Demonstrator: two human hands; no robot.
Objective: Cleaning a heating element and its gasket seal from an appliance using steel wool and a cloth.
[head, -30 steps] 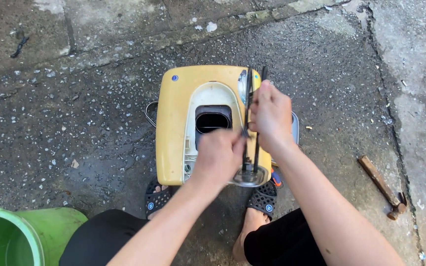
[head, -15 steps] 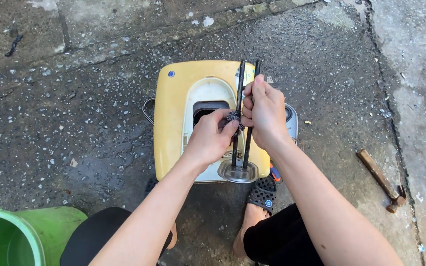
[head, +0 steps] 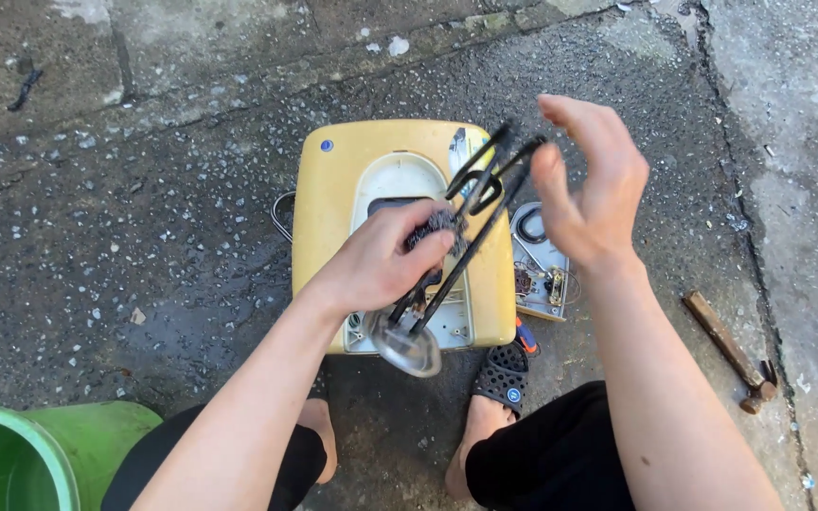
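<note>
Apparently steel wool (head: 439, 227) in left hand (head: 381, 260) against heating element (head: 471, 222).

Rough concrete ground (head: 144, 218) carries the yellow casing (head: 333, 208); a hammer (head: 726, 350) lies to its right, a green bucket (head: 40, 454) to its lower left.

Black looped heating element (head: 471, 222), round metal base, tilted over yellow casing (head: 333, 199).

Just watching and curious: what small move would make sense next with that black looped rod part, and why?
Probably bring the right hand back onto the black looped rods. It is open and off them, while the left hand alone holds the part with a dark scrubbing wad pressed against it.
</note>
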